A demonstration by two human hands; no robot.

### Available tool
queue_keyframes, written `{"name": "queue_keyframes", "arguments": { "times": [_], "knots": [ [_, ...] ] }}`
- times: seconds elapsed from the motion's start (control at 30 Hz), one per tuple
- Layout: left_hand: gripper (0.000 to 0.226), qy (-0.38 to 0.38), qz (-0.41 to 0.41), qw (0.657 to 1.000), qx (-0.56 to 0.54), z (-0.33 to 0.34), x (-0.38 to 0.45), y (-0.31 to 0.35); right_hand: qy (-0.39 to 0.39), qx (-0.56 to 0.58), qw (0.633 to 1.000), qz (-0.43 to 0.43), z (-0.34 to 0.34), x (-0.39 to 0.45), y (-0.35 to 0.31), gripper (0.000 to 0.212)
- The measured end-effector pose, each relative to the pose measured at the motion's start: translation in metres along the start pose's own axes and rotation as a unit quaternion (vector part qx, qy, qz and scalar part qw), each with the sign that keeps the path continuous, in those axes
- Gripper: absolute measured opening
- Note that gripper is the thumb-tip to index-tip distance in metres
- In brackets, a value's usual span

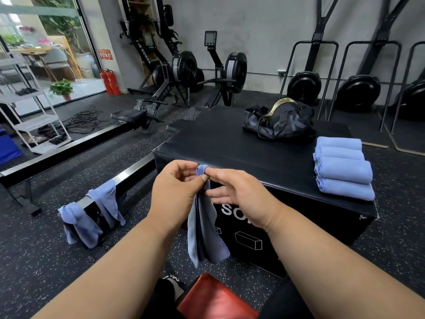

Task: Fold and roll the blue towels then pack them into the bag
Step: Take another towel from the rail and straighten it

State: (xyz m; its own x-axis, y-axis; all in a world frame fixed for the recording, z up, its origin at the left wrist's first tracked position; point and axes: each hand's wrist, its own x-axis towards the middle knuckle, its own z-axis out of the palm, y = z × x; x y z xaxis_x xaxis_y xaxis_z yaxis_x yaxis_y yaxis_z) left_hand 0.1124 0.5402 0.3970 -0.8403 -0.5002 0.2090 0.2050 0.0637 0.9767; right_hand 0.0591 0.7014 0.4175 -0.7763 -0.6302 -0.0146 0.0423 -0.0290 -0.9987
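A blue towel (205,233) hangs in front of the black box (230,143). My left hand (177,192) and my right hand (239,194) both pinch its top edge close together, just before the box's near corner. Several rolled blue towels (342,168) lie side by side on the box's right end. The black bag (280,122) sits at the back of the box, its top open. Two more loose blue towels (92,210) are draped over a metal rail at the left.
Rowing machines (174,72) stand behind the box, and black racks (358,88) line the back right wall. A white step shelf (34,120) is at far left. A red object (216,300) lies by my knees. Cables (85,122) lie on the speckled floor.
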Motion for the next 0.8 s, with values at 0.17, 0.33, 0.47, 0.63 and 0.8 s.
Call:
{"name": "queue_keyframes", "arguments": {
  "times": [0.17,0.33,0.47,0.63,0.8],
  "knots": [
    [0.022,0.012,0.009,1.0,0.018,0.0,-0.001,-0.003,-0.005,-0.027,1.0,0.0,0.003,-0.001,-0.002,0.042],
    [0.02,0.061,-0.006,0.998,0.005,-0.003,0.003,-0.005,-0.003,-0.038,0.999,0.009,0.006,-0.004,-0.005,0.022],
    [0.019,0.02,-0.004,1.0,-0.007,0.001,-0.003,-0.002,0.003,-0.052,0.999,0.013,0.007,-0.003,-0.001,0.039],
    [0.026,0.01,-0.007,1.0,-0.013,0.002,-0.005,-0.003,-0.001,-0.032,0.999,0.006,-0.002,0.001,0.004,0.053],
    [0.026,0.006,-0.008,0.999,-0.034,-0.006,0.001,0.001,0.03,0.007,0.999,0.006,-0.01,0.003,0.003,0.043]
  ]
}}
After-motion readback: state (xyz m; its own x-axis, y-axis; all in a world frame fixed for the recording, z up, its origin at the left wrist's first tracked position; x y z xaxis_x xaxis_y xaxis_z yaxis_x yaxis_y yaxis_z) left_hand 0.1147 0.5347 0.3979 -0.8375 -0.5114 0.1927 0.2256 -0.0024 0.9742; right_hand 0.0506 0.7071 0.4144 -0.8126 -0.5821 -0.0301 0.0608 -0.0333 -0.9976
